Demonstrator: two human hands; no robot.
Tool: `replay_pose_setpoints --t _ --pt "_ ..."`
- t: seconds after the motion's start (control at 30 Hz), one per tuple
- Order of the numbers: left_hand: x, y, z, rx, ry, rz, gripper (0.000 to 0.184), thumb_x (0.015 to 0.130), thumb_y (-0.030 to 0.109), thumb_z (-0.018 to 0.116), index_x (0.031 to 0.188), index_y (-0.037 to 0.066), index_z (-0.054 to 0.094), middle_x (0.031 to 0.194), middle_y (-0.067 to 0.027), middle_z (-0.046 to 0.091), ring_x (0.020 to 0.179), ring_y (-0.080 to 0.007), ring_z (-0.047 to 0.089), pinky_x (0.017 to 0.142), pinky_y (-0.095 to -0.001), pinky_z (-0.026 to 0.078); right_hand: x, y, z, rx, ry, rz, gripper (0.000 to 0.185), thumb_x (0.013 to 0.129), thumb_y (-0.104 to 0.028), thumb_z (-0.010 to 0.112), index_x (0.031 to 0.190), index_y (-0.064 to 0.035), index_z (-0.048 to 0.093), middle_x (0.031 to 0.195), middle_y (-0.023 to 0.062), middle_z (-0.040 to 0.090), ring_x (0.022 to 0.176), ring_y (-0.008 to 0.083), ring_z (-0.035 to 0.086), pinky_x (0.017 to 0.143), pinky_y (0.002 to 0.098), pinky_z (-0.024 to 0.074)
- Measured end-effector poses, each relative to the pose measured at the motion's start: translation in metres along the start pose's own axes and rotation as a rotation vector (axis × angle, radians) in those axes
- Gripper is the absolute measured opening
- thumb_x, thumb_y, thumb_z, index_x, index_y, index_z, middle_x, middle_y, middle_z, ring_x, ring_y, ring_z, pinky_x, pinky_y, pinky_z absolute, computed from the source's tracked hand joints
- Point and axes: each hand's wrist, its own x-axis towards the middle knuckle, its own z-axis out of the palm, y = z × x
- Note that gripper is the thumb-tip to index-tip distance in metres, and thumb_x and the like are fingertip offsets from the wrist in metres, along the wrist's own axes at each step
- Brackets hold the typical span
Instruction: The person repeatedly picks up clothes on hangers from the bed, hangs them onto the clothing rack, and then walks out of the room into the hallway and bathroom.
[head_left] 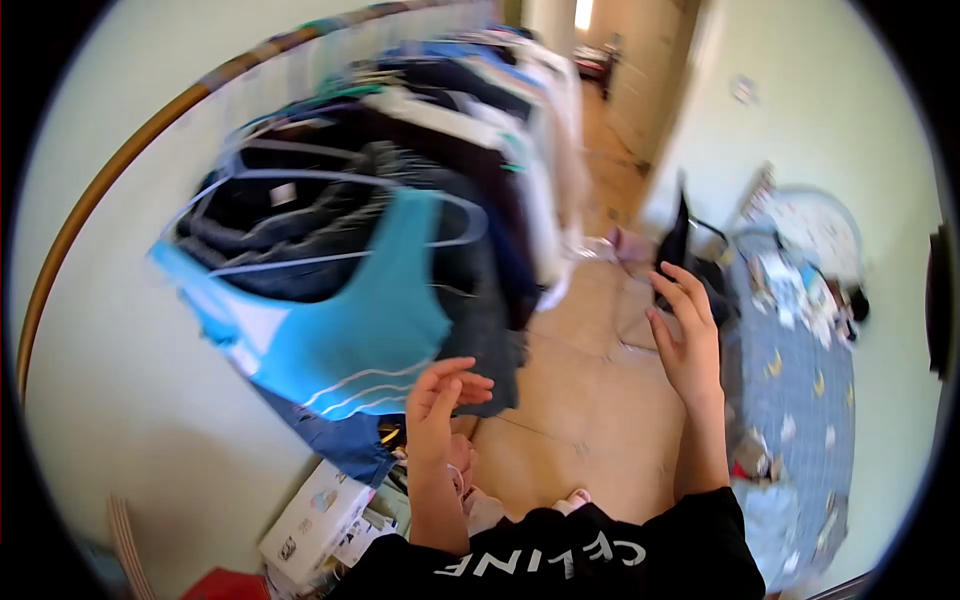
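Observation:
A light blue tank top [350, 330] with white stripes near its hem hangs on a pale hanger [330, 178] at the near end of a row of clothes. Close to its lower right edge is my left hand [443, 400], fingers apart and partly curled, with nothing visible in it. Over the floor to the right, my right hand [686, 335] is raised with thumb and fingers spread, holding nothing. Behind the top hang dark garments [420, 165] and, farther off, white ones [560, 110].
A curved brown rod [130, 150] arches at the left. Below the clothes stands a white box [318, 515]. To the right is a bed with a blue cover [800, 400] and items on it, beside a dark chair [705, 270]. A door [645, 80] stands at the back.

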Motion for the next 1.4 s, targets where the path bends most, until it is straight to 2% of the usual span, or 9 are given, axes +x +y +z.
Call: replay_pose_setpoints --t 0.13,0.23,0.3,0.33,0.43,0.57,0.77,1.1,1.4 --pt "0.003 -0.030 0.098 -0.050 -0.205 -0.064 0.022 0.093 0.009 0.047 0.109 -0.001 0.058 0.084 -0.0126 0.067 0.074 -0.0169 0.063 0.071 -0.0270 0.050 -0.109 0.065 -0.101 -0.202 0.031 0.256 0.035 0.079 0.003 0.065 0.113 -0.0043 0.061 0.118 0.0128 0.058 0.099 0.0293 0.060 0.085 0.0328 0.0489" --pt "-0.010 -0.076 0.183 -0.097 -0.378 -0.070 0.019 0.092 0.006 0.047 0.105 -0.001 0.059 0.077 -0.0093 0.064 0.069 -0.0145 0.060 0.067 -0.0256 0.049 -0.206 0.091 -0.185 -0.231 0.082 0.627 0.023 0.083 0.000 0.063 0.106 -0.0018 0.064 0.098 0.0125 0.066 0.087 0.0250 0.065 0.076 0.0315 0.0507" --pt "-0.035 -0.106 0.252 -0.159 -0.491 -0.118 0.018 0.092 0.007 0.047 0.104 -0.001 0.059 0.074 -0.0072 0.061 0.068 -0.0126 0.057 0.066 -0.0257 0.048 -0.272 0.099 -0.232 -0.306 0.182 0.731 0.019 0.084 -0.003 0.062 0.103 -0.0023 0.065 0.093 0.0141 0.066 0.082 0.0300 0.064 0.072 0.0348 0.0505" --pt "-0.050 -0.121 0.287 -0.188 -0.599 -0.159 0.019 0.093 0.007 0.047 0.106 -0.001 0.058 0.076 -0.0070 0.059 0.070 -0.0128 0.057 0.067 -0.0263 0.048 -0.304 0.101 -0.253 -0.346 0.235 0.780 0.017 0.084 -0.004 0.061 0.101 -0.0025 0.066 0.091 0.0149 0.066 0.079 0.0324 0.064 0.070 0.0365 0.0504" --pt "-0.107 -0.158 0.387 -0.174 -0.920 -0.271 0.020 0.093 0.010 0.049 0.108 -0.001 0.056 0.078 -0.0067 0.058 0.073 -0.0134 0.056 0.070 -0.0283 0.048 -0.392 0.092 -0.313 -0.403 0.240 1.010 0.018 0.085 -0.005 0.064 0.102 -0.0026 0.068 0.093 0.0137 0.068 0.081 0.0240 0.066 0.070 0.0317 0.0513" --pt "-0.184 -0.190 0.493 -0.200 -1.264 -0.391 0.021 0.092 0.012 0.050 0.108 0.000 0.056 0.079 -0.0062 0.059 0.074 -0.0138 0.056 0.073 -0.0299 0.047 -0.487 0.074 -0.371 -0.549 0.349 1.207 0.015 0.084 -0.006 0.063 0.098 -0.0028 0.067 0.089 0.0144 0.067 0.076 0.0275 0.065 0.067 0.0333 0.0500" --pt "-0.278 -0.226 0.619 -0.247 -1.554 -0.524 0.021 0.092 0.009 0.050 0.108 -0.001 0.059 0.078 -0.0049 0.061 0.075 -0.0115 0.059 0.072 -0.0258 0.046 -0.564 0.046 -0.427 -0.650 0.568 1.539 0.014 0.086 -0.008 0.061 0.098 -0.0038 0.066 0.085 0.0138 0.066 0.072 0.0300 0.063 0.065 0.0342 0.0494" --pt "-0.388 -0.314 0.803 -0.246 -2.001 -0.709 0.021 0.092 0.010 0.049 0.108 0.000 0.057 0.080 -0.0051 0.061 0.075 -0.0123 0.059 0.072 -0.0246 0.048 -0.630 0.129 -0.488 -0.711 0.782 1.641 0.013 0.084 -0.006 0.061 0.096 -0.0035 0.066 0.081 0.0143 0.065 0.075 0.0313 0.063 0.068 0.0369 0.0493" --pt "-0.464 -0.440 0.980 -0.098 -2.097 -0.918 0.021 0.094 0.011 0.049 0.110 0.001 0.058 0.082 -0.0051 0.063 0.076 -0.0107 0.060 0.074 -0.0254 0.048 -0.693 0.285 -0.585 -0.666 0.775 1.790 0.013 0.083 -0.008 0.062 0.096 -0.0053 0.067 0.083 0.0148 0.066 0.077 0.0317 0.064 0.069 0.0389 0.0496"
